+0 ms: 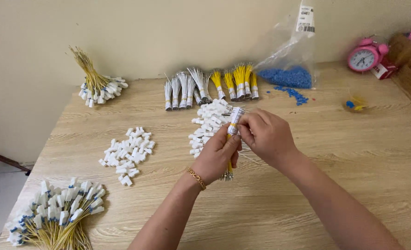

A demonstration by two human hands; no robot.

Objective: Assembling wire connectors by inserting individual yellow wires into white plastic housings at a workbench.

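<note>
Yellow wires bound by a white paper band make up the bundle (232, 132) I grip over the wooden table (335, 176); my left hand (217, 155) clenches its middle while my right hand (265, 134) pinches the banded top, just beside the white connector pile (207, 125).

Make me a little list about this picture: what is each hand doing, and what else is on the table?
left hand: grips small taped bundle of yellow wires
right hand: pinches the bundle's top
behind hands: pile of white plastic connectors
table back: blue beads in clear bag, pink alarm clock
table: pale wooden tabletop
</note>
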